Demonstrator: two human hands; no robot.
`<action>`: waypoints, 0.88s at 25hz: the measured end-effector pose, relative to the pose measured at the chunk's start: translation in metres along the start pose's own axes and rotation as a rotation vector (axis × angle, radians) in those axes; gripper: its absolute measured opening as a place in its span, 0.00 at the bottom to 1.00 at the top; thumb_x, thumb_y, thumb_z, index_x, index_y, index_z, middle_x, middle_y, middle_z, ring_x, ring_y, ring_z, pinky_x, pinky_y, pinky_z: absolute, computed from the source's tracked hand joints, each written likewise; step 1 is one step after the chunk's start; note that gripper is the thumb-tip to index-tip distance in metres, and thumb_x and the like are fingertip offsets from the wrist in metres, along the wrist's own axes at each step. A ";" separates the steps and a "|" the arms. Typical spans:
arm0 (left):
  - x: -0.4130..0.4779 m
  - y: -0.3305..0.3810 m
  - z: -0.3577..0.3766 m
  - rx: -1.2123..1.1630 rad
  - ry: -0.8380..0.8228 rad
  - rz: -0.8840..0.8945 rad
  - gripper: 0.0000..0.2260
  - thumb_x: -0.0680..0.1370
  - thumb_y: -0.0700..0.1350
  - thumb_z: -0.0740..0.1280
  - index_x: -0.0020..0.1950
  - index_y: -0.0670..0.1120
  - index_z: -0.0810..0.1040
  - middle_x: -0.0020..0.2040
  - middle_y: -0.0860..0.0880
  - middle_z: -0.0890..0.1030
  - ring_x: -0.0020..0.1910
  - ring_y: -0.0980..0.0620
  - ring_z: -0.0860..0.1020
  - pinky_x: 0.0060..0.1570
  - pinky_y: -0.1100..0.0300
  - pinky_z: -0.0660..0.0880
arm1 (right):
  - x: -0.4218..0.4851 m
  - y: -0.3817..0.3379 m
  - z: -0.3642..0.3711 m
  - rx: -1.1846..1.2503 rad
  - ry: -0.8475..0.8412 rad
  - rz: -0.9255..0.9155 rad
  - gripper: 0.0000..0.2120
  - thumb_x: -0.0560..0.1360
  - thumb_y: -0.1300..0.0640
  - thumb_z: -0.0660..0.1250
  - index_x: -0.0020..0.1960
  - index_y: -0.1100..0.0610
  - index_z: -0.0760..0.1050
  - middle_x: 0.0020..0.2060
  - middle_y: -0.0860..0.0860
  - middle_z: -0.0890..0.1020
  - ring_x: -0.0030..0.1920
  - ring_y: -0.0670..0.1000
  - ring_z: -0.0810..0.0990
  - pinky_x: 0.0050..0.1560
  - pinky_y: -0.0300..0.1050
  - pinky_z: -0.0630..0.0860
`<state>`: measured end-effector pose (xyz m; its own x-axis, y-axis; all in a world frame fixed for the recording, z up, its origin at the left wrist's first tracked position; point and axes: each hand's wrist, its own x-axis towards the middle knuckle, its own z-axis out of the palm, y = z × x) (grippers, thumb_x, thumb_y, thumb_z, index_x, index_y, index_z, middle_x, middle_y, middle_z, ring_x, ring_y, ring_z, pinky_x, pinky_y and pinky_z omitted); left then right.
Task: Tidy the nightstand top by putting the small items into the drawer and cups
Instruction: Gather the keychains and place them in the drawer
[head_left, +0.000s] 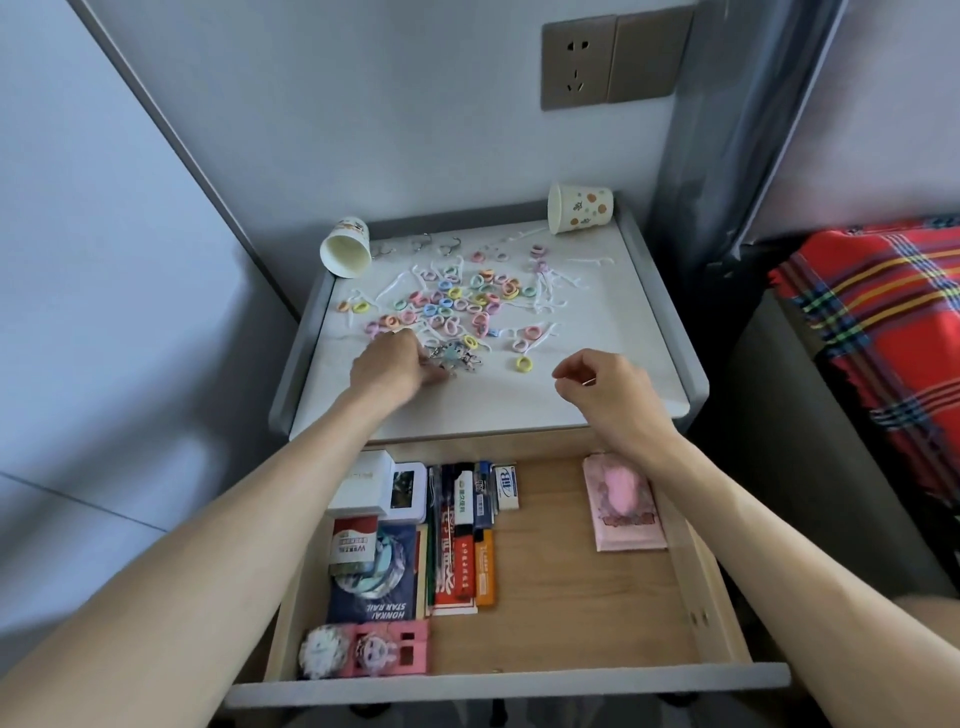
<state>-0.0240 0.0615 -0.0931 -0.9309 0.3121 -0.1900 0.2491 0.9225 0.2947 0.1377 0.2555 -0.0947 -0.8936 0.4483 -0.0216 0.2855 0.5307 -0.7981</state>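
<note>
Most clutter sits uncollected on the white marble-look grey-rimmed bench (493, 405), so the task looks early. Step in hand, as I judge it: picking up the keychains for the drawer.

The open light-wood drawer (571, 587) below the bench holds a white box (363, 480), lighters (475, 566) and an eraser (505, 487) at left, and a pink packet (626, 506) at right. Its middle floor is bare.

The left hand (387, 366) is on the bench front-left. Its fingers curl down onto the blue-and-white cartoon keychain charms (460, 358) and seem to pinch them. The right hand (605, 387) hovers over the bench front-right, fingers loosely curled with a narrow gap, nothing plainly held.

The cream paper cup (347, 252) lies on its side at the back-left corner, mouth toward the camera, empty. The dotted white paper cup (582, 209) lies on its side at the back-right corner, inside not visible.

Pastel elastic hair ties (457, 304) are scattered mid-bench, with white plastic floss picks (563, 283) mixed among them.

Next move likely calls for lifting the charms clear of the ties and lowering them into the drawer; the cups need standing upright before filling
</note>
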 end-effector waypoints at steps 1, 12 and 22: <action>0.000 0.000 0.000 -0.033 -0.004 -0.001 0.17 0.73 0.58 0.75 0.50 0.46 0.79 0.53 0.47 0.82 0.54 0.44 0.79 0.57 0.48 0.75 | 0.001 -0.001 0.002 -0.003 -0.006 -0.006 0.06 0.75 0.59 0.67 0.50 0.54 0.81 0.41 0.46 0.82 0.42 0.48 0.78 0.37 0.33 0.70; -0.003 -0.003 -0.024 -0.359 0.126 0.169 0.11 0.76 0.48 0.74 0.44 0.42 0.77 0.43 0.47 0.80 0.42 0.50 0.75 0.40 0.57 0.68 | 0.003 -0.009 0.020 -0.004 -0.053 -0.040 0.05 0.75 0.58 0.67 0.49 0.53 0.81 0.41 0.44 0.82 0.40 0.43 0.78 0.37 0.25 0.69; 0.066 -0.009 -0.064 -1.401 0.118 -0.116 0.05 0.78 0.41 0.68 0.49 0.40 0.73 0.38 0.43 0.80 0.36 0.47 0.81 0.47 0.50 0.80 | 0.130 -0.073 0.016 -0.246 -0.070 -0.183 0.08 0.78 0.57 0.66 0.53 0.54 0.82 0.48 0.48 0.83 0.45 0.48 0.78 0.45 0.40 0.71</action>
<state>-0.1046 0.0588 -0.0482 -0.9615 0.1657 -0.2192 -0.2328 -0.0677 0.9702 -0.0048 0.2633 -0.0492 -0.9573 0.2827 0.0608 0.1850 0.7601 -0.6229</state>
